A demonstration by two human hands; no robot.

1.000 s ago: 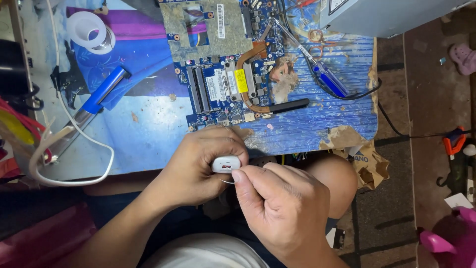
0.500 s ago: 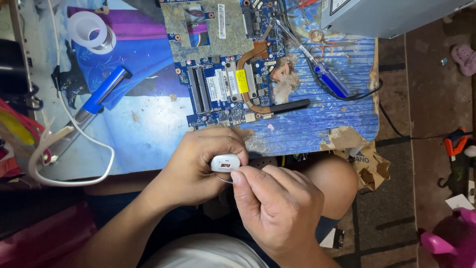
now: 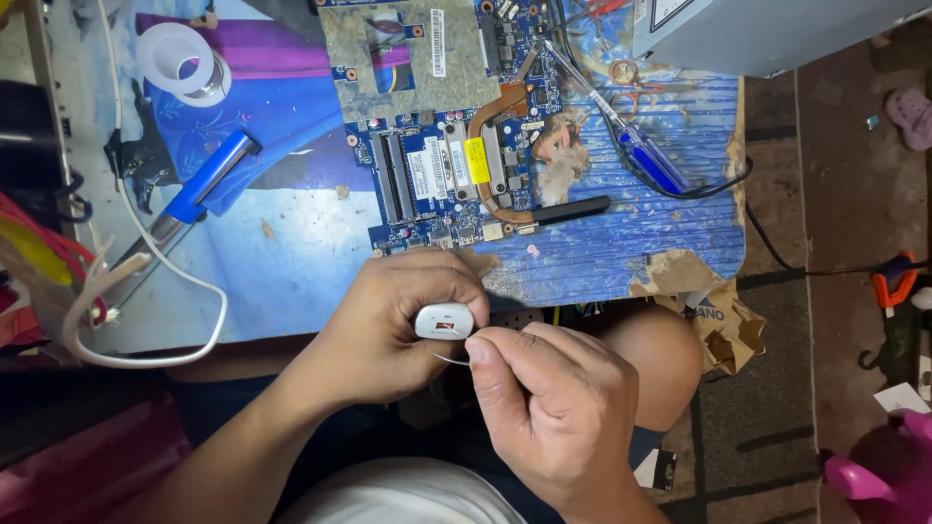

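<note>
Cluttered little workbench with a worn blue picture-print tabletop (image 3: 291, 262), seen from straight above, dark floor off to the right. Near the middle of the far edge sits a blue laptop motherboard (image 3: 447, 126) with its copper heat pipe (image 3: 500, 155) showing. A blue-handled soldering iron (image 3: 184, 209) lies toward the left edge, with a white cable (image 3: 146, 354) looping round it to the near left corner. A spool of solder (image 3: 180, 63) sits in the far left corner, and a blue-handled screwdriver (image 3: 631, 146) lies at the right side.

Both hands are just off the near edge, over the person's lap. The left hand (image 3: 388, 325) has its fingers curled and pressed around a small white plastic plug-like piece (image 3: 445, 321), gripping it between thumb and fingertips, red bit visible in its open end. The right hand (image 3: 549, 408) is nearly a fist, thumb and forefinger pinching a thin pale wire (image 3: 452, 358) just under the white piece. Can't tell if the wire actually touches it.
</note>
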